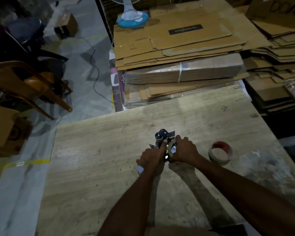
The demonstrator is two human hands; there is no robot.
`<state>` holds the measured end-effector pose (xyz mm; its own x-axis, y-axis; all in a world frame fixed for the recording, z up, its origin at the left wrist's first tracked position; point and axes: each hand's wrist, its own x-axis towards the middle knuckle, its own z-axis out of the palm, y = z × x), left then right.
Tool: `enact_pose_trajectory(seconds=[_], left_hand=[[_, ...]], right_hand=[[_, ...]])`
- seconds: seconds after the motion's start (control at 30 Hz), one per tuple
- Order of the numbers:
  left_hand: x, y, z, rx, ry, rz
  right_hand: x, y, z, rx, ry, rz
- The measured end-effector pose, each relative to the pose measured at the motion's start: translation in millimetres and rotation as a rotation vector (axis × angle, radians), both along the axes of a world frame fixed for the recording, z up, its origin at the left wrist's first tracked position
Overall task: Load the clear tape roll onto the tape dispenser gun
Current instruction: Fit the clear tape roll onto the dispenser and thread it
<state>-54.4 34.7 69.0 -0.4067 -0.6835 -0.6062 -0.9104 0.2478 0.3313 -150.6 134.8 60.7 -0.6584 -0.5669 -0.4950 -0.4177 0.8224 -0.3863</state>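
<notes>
A: Which step is this?

B: Seating the roll, I'd judge. Over the wooden table [109,150], the left hand [151,158] is clenched round the near end of the tape dispenser gun [162,135]. A spare tape roll [220,153], red inside, lies well right of the gun.

A: And the right hand [184,150]?

B: Its fingers wrap the clear tape roll [172,147], held against the gun's right side (on the hub yet? I can't tell).

A: Next?

B: Probably press it squarely home, then thread the loose end forward. The roll looks like a thin, pale, glossy ring.
</notes>
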Motion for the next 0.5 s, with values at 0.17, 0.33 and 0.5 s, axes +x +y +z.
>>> enact_pose_trajectory(seconds=[0.17, 0.33, 0.5], left_hand=[[-12.9, 1.8, -9.3, -0.018, -0.078, 0.316], [-22.7, 13.4, 3.4, 0.031, -0.051, 0.421], [-24.3, 13.4, -5.2, 0.044, 0.029, 0.555]], right_hand=[[-1.2, 4.3, -1.1, -0.015, -0.012, 0.003], [-1.9, 6.0, -0.6, -0.021, -0.014, 0.025], [-1.6, 7.3, -1.1, -0.028, -0.018, 0.048]])
